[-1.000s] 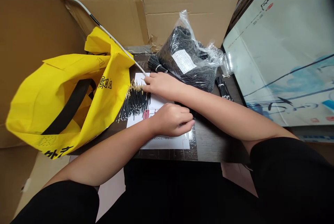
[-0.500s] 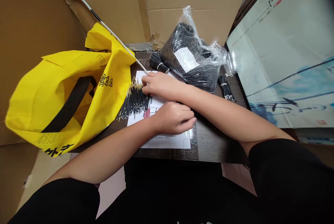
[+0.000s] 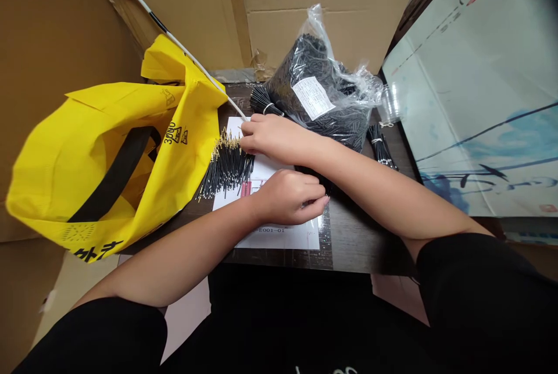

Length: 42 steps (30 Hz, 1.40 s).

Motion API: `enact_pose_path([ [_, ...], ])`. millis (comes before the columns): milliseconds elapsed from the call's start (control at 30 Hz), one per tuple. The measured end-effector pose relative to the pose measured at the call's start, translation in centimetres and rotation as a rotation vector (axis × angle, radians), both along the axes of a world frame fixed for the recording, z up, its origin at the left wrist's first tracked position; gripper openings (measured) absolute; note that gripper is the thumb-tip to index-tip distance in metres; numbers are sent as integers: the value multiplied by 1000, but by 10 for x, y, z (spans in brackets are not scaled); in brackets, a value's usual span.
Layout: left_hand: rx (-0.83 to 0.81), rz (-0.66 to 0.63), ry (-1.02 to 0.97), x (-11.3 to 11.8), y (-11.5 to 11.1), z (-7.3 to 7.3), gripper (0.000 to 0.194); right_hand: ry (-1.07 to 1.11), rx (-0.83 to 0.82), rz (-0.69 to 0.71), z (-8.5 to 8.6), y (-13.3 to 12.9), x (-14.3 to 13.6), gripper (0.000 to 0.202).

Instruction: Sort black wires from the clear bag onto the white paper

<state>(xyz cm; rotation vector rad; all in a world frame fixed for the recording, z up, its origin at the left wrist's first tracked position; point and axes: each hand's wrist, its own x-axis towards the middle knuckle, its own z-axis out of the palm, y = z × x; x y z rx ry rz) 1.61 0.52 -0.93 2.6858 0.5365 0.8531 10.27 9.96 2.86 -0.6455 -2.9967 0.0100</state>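
A loose pile of short black wires (image 3: 224, 167) with gold-coloured tips lies on the left part of a printed white sheet (image 3: 279, 240). My right hand (image 3: 270, 136) reaches across to the pile's upper right edge. Its fingers are drawn together at the wire tips, and what they pinch is too small to make out. Nearer to me, my left hand (image 3: 290, 196) is closed above the sheet, with thumb and fingers pressed together toward the right. Dark wire-like ends show just beyond its knuckles, partly hidden, so what it grips is unclear.
A clear bag (image 3: 283, 71) full of black wires stands at the back, a tied wire bundle (image 3: 264, 100) at its left. Another tied bundle (image 3: 381, 147) and a clear plastic cup (image 3: 389, 103) are to the right. A yellow bag (image 3: 47, 147), white cable (image 3: 196, 66) and cardboard (image 3: 318, 31) surround the table.
My right hand's fingertips have shifted slightly at the edge of the wire pile. My left hand stays closed in nearly the same place. The view has moved a little.
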Motion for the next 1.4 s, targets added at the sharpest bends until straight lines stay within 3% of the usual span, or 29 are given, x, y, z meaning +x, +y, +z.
enact_pose_path([
  [167, -40, 20, 37, -1, 0, -2, 35, 51, -308, -154, 26, -1, 29, 17],
  [300, -135, 89, 30, -1, 0, 0, 36, 109, -503, -186, 62, -7, 63, 16],
  [433, -319, 236, -73, -2, 4, 2, 41, 137, -563, -303, 102, -19, 95, 21],
  [533, -546, 374, -256, -2, 10, 0, 36, 91, -515, -335, 118, -26, 112, 21],
  [633, -849, 419, -520, -3, 18, -5, 32, 28, -475, -360, 118, -26, 117, 21],
  [733, -975, 359, -664, -2, 22, -7, 37, 5, -493, -404, 107, -24, 110, 25],
  [867, -940, 253, -610, 0, 19, -5, 40, 15, -493, -365, 92, -20, 94, 33],
  [1000, -816, 309, -509, 1, 16, -2, 26, 35, -490, -314, 81, -17, 85, 35],
  [1233, -796, 360, -501, 0, 17, -3, 29, 62, -492, -304, 78, -16, 84, 35],
  [1300, -762, 375, -480, 0, 17, -2, 28, 144, -451, -344, 85, -17, 86, 34],
  [1400, -708, 403, -443, -1, 16, -1, 27, 328, -300, -529, 93, -13, 97, 32],
])
